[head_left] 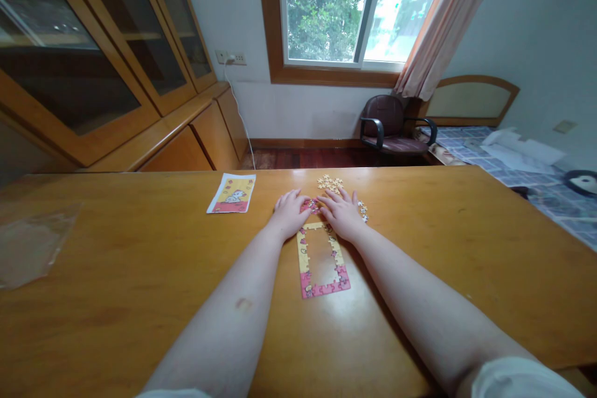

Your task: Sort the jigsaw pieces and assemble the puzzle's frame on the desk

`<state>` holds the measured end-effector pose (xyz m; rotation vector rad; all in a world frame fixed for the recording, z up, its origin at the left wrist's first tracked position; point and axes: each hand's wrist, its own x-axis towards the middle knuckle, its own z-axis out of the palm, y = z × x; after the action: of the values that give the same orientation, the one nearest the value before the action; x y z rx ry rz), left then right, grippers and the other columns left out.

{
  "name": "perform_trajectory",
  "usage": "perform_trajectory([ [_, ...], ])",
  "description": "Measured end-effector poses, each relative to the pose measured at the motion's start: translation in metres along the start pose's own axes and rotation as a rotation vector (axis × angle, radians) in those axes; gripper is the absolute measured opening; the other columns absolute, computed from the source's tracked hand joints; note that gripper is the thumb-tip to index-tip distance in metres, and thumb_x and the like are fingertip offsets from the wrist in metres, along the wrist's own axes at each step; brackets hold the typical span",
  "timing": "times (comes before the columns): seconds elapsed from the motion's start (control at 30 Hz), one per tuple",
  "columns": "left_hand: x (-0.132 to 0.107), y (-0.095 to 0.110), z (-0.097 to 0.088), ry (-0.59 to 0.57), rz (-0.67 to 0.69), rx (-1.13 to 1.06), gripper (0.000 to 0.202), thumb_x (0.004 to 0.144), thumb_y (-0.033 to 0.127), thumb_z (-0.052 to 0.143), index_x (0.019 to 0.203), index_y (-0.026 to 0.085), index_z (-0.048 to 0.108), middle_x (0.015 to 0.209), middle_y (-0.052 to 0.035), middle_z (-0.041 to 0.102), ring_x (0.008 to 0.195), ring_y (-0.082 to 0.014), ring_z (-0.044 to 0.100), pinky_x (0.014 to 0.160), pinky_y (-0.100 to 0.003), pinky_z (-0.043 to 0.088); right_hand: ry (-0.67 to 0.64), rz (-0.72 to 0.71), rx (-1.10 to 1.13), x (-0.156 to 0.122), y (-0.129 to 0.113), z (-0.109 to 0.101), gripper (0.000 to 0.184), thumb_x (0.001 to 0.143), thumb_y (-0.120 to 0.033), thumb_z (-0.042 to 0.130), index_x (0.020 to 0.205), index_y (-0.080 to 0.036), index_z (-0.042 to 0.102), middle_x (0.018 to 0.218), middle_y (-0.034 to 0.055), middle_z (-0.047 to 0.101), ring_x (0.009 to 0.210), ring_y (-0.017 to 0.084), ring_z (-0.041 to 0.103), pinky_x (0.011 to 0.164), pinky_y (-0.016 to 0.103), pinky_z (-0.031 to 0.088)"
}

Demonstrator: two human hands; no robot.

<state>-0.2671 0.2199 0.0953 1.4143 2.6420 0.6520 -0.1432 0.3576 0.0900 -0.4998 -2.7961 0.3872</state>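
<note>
A rectangular jigsaw border point(303, 259), yellow above and pink below, lies on the table with bare wood inside it. Beyond its far edge is a pile of pink puzzle pieces point(311, 206), between my two hands. My left hand point(289, 214) rests at the pile's left side, palm down, fingers stretched forward and thumb by the pieces. On the other side my right hand point(342, 214) lies with its fingers spread, thumb and index near the pile. Yellow puzzle pieces point(330, 183) sit just past my right fingertips. Some pale pieces point(362, 211) show right of that hand.
A printed picture sheet point(232, 194) with a white animal lies to the left. A clear plastic bag point(35, 249) is at the table's far left. Past the wooden table point(420, 217) stand a glass-door cabinet point(153, 74), an office chair point(389, 127) and a bed point(471, 143).
</note>
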Motion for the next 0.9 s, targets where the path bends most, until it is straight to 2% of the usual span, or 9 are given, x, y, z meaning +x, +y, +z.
perform_trajectory([
  [0.1, 0.0005, -0.0001, -0.0001, -0.008, 0.015, 0.005, 0.037, 0.086, 0.039, 0.049, 0.118, 0.026, 0.062, 0.142, -0.0069, 0.046, 0.132, -0.0265, 0.038, 0.111, -0.046, 0.027, -0.030, 0.008, -0.027, -0.0012, -0.0013, -0.0008, 0.040, 0.093, -0.048, 0.040, 0.128, -0.036, 0.055, 0.144, 0.0048, 0.043, 0.138, 0.039, 0.020, 0.104, 0.071, -0.001],
  [0.23, 0.0019, -0.0011, 0.0006, 0.022, -0.003, -0.022, 0.034, 0.087, 0.039, 0.048, 0.114, 0.026, 0.064, 0.139, -0.0057, 0.049, 0.130, -0.0244, 0.040, 0.110, -0.042, 0.031, 0.032, 0.092, -0.064, -0.0010, -0.0008, -0.0020, 0.037, 0.094, -0.043, 0.039, 0.121, -0.031, 0.061, 0.144, 0.0056, 0.043, 0.139, 0.038, 0.018, 0.105, 0.070, 0.001],
  [0.4, 0.0024, -0.0029, 0.0026, 0.034, -0.026, -0.049, 0.037, 0.088, 0.039, 0.047, 0.117, 0.023, 0.062, 0.138, -0.0090, 0.049, 0.129, -0.0248, 0.042, 0.110, -0.042, 0.031, -0.034, -0.055, -0.025, 0.0004, -0.0002, -0.0005, 0.043, 0.095, -0.046, 0.034, 0.135, -0.034, 0.048, 0.145, 0.0042, 0.043, 0.138, 0.038, 0.020, 0.105, 0.071, 0.002],
  [0.53, 0.0024, -0.0032, 0.0023, 0.058, -0.059, -0.071, 0.036, 0.088, 0.038, 0.047, 0.117, 0.022, 0.062, 0.137, -0.0098, 0.049, 0.128, -0.0245, 0.042, 0.110, -0.041, 0.031, -0.039, 0.024, -0.052, 0.0009, 0.0005, 0.0016, 0.043, 0.095, -0.049, 0.033, 0.126, -0.032, 0.057, 0.142, 0.0055, 0.046, 0.138, 0.039, 0.021, 0.104, 0.072, 0.003],
  [0.6, 0.0026, -0.0032, 0.0015, 0.074, -0.070, -0.082, 0.036, 0.088, 0.038, 0.048, 0.116, 0.021, 0.063, 0.135, -0.0097, 0.051, 0.128, -0.0246, 0.043, 0.110, -0.040, 0.032, -0.021, 0.044, -0.055, 0.0009, 0.0010, 0.0015, 0.043, 0.095, -0.049, 0.035, 0.129, -0.031, 0.055, 0.144, 0.0057, 0.043, 0.138, 0.038, 0.020, 0.105, 0.071, 0.003],
  [0.73, 0.0030, -0.0039, 0.0004, 0.089, -0.068, -0.092, 0.034, 0.088, 0.037, 0.048, 0.114, 0.021, 0.063, 0.133, -0.0088, 0.053, 0.127, -0.0241, 0.043, 0.110, -0.040, 0.032, -0.050, -0.004, -0.028, 0.0008, 0.0018, 0.0009, 0.045, 0.094, -0.049, 0.036, 0.137, -0.037, 0.044, 0.146, 0.0039, 0.040, 0.139, 0.038, 0.018, 0.105, 0.071, 0.001],
  [0.9, 0.0034, -0.0061, 0.0025, 0.112, -0.082, -0.102, 0.032, 0.087, 0.036, 0.049, 0.111, 0.021, 0.064, 0.132, -0.0100, 0.053, 0.127, -0.0250, 0.043, 0.110, -0.041, 0.032, -0.093, -0.016, -0.030, 0.0011, 0.0014, 0.0015, 0.047, 0.094, -0.053, 0.033, 0.137, -0.039, 0.044, 0.146, 0.0057, 0.041, 0.139, 0.038, 0.019, 0.105, 0.070, 0.001],
])
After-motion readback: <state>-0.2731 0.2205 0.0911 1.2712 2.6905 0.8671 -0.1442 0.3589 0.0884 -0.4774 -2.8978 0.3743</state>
